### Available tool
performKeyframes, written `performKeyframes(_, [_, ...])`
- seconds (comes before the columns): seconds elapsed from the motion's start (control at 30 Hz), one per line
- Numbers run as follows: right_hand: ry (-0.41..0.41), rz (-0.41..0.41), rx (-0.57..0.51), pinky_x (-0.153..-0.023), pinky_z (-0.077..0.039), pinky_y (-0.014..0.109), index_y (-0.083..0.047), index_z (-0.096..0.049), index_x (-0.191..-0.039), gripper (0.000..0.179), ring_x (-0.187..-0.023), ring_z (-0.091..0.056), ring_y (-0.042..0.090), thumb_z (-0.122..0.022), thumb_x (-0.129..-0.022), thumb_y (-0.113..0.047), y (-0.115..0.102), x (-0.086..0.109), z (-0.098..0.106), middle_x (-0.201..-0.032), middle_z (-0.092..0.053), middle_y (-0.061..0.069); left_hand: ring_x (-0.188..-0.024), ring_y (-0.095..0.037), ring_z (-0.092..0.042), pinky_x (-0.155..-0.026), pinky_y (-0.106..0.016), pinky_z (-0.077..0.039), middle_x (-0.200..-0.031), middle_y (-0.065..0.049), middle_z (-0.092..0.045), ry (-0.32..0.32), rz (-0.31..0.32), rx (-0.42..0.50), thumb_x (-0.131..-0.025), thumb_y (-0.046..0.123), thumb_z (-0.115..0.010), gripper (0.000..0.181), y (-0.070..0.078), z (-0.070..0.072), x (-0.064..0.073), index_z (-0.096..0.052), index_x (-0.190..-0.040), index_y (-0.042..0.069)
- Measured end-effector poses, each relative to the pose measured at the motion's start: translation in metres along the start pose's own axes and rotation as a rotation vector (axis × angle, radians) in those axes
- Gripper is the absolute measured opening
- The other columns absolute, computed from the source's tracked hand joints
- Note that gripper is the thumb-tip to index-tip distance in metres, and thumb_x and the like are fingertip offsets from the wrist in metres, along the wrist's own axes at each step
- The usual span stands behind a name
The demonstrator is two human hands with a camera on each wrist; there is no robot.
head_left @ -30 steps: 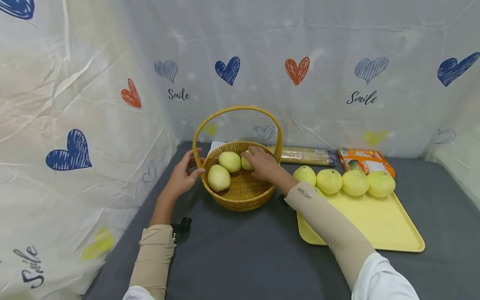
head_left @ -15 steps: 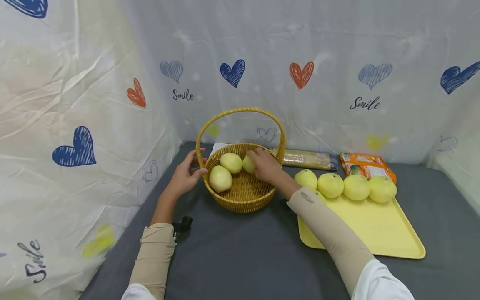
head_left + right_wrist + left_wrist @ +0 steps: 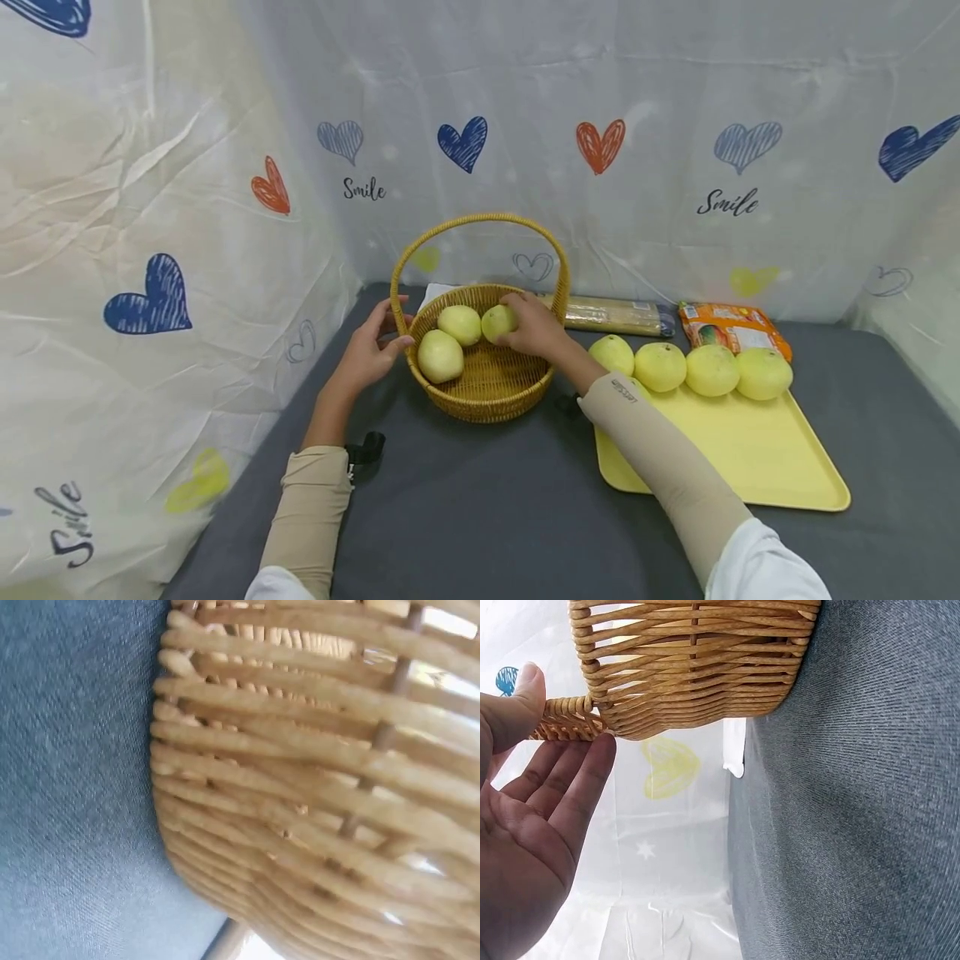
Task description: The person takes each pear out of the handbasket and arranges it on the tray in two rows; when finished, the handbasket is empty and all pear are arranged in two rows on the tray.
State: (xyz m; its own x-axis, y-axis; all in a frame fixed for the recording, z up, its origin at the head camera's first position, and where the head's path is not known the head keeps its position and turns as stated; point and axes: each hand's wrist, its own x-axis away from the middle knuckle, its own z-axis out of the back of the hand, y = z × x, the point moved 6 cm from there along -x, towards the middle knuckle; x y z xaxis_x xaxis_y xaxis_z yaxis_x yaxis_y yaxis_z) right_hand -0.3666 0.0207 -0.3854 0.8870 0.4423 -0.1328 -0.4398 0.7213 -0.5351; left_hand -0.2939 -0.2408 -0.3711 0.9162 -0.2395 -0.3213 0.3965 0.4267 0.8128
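A yellow wicker basket (image 3: 487, 410) with a tall arched handle (image 3: 480, 218) stands on the table. Inside lie round pale yellow-green fruits: one at the front left (image 3: 440, 357), one behind it (image 3: 460, 325) and one at the back right (image 3: 498, 323). My right hand (image 3: 538, 327) reaches over the rim and holds this last fruit from its right side, thumb and fingers at its edges. The right wrist view shows only the basket's woven wall (image 3: 300, 750) and cloth. At the left, my left hand (image 3: 536, 817) pinches the base of the handle (image 3: 566, 720) between thumb and fingers.
Right of the basket, a yellow tray (image 3: 750, 458) bears several more yellow-green fruits (image 3: 712, 370). Behind stand an orange packet (image 3: 735, 325) and a long clear pack of pale sticks (image 3: 611, 317). White printed sheeting (image 3: 525, 75) walls the dark grey table (image 3: 480, 517).
My right hand has shifted slightly right, so more of the back-right fruit shows. The fruit stays in about the same place in the basket. My left hand keeps its hold on the handle.
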Motion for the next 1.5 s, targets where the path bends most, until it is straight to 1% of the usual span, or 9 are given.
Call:
performKeyframes(0.23, [0.040,-0.018,-0.097,-0.094,-0.047,0.057,-0.009,-0.053,-0.143,0.072,-0.124,-0.048,0.038,-0.083,-0.083,-0.035,-0.001,0.015,0.011,-0.144,-0.044,0.021,-0.129,-0.035,-0.052,-0.101,-0.051,-0.049,-0.134,-0.022,-0.055,0.001,0.006,0.000,-0.100,0.006,-0.063,0.062,0.002,-0.005,-0.005,-0.036,-0.154,0.022])
performKeyframes(0.4, [0.036,0.034,-0.189,-0.087,-0.050,0.050,-0.006,-0.054,-0.140,0.070,-0.114,-0.051,0.033,-0.083,-0.083,-0.035,-0.007,0.022,0.010,-0.134,-0.049,0.019,-0.130,-0.041,-0.050,-0.102,-0.056,-0.046,-0.135,-0.027,-0.053,0.011,0.035,0.011,-0.100,0.001,-0.061,0.062,0.002,-0.002,-0.003,-0.035,-0.154,0.017])
performKeyframes(0.5, [0.045,0.059,-0.226,-0.082,-0.050,0.045,-0.004,-0.056,-0.136,0.068,-0.105,-0.052,0.029,-0.084,-0.083,-0.034,-0.010,0.024,0.009,-0.125,-0.054,0.015,-0.130,-0.046,-0.048,-0.103,-0.058,-0.045,-0.134,-0.031,-0.052,0.003,0.039,0.010,-0.100,-0.002,-0.060,0.061,0.012,0.000,0.001,-0.034,-0.154,0.011])
performKeyframes(0.6, [0.053,0.054,-0.262,-0.080,-0.051,0.043,-0.005,-0.056,-0.133,0.065,-0.104,-0.054,0.027,-0.085,-0.082,-0.033,-0.010,0.026,0.009,-0.123,-0.055,0.012,-0.129,-0.047,-0.048,-0.102,-0.058,-0.045,-0.133,-0.032,-0.052,-0.006,0.031,0.010,-0.100,-0.003,-0.059,0.060,0.025,0.000,0.004,-0.034,-0.153,0.007])
performKeyframes(0.73, [0.059,0.035,-0.318,-0.081,-0.053,0.043,-0.006,-0.054,-0.131,0.064,-0.107,-0.056,0.027,-0.085,-0.082,-0.033,-0.010,0.028,0.011,-0.125,-0.054,0.011,-0.128,-0.043,-0.051,-0.101,-0.055,-0.047,-0.132,-0.028,-0.054,0.001,0.001,-0.003,-0.100,0.000,-0.060,0.060,0.016,0.002,0.000,-0.036,-0.153,0.012])
performKeyframes(0.83, [0.058,0.047,-0.331,-0.079,-0.054,0.042,-0.006,-0.055,-0.128,0.061,-0.104,-0.057,0.027,-0.086,-0.081,-0.032,-0.011,0.030,0.013,-0.122,-0.055,0.012,-0.127,-0.037,-0.054,-0.100,-0.053,-0.049,-0.132,-0.024,-0.056,0.006,0.002,-0.018,-0.100,0.004,-0.062,0.061,0.003,0.002,-0.003,-0.037,-0.153,0.018])
performKeyframes(0.9, [0.060,0.060,-0.328,-0.078,-0.054,0.041,-0.006,-0.055,-0.126,0.060,-0.102,-0.058,0.027,-0.086,-0.081,-0.031,-0.011,0.031,0.013,-0.120,-0.056,0.011,-0.127,-0.034,-0.054,-0.100,-0.052,-0.049,-0.132,-0.022,-0.056,0.006,0.010,-0.019,-0.099,0.005,-0.063,0.061,0.000,0.002,-0.002,-0.037,-0.153,0.020])
performKeyframes(1.27, [0.078,0.098,-0.370,-0.081,-0.053,0.041,-0.006,-0.055,-0.125,0.060,-0.102,-0.059,0.025,-0.087,-0.079,-0.029,-0.015,0.043,0.012,-0.118,-0.055,0.009,-0.128,-0.037,-0.053,-0.100,-0.051,-0.049,-0.133,-0.022,-0.056,0.002,0.018,-0.026,-0.100,0.007,-0.062,0.061,-0.003,0.002,0.002,-0.036,-0.154,0.020])
performKeyframes(1.5, [0.057,0.072,-0.474,-0.078,-0.053,0.041,-0.007,-0.055,-0.126,0.058,-0.096,-0.059,0.030,-0.087,-0.080,-0.026,-0.017,0.056,0.021,-0.115,-0.059,0.010,-0.128,-0.035,-0.053,-0.101,-0.050,-0.049,-0.133,-0.023,-0.055,0.004,0.008,-0.033,-0.100,0.008,-0.063,0.062,0.000,0.001,0.001,-0.036,-0.154,0.019])
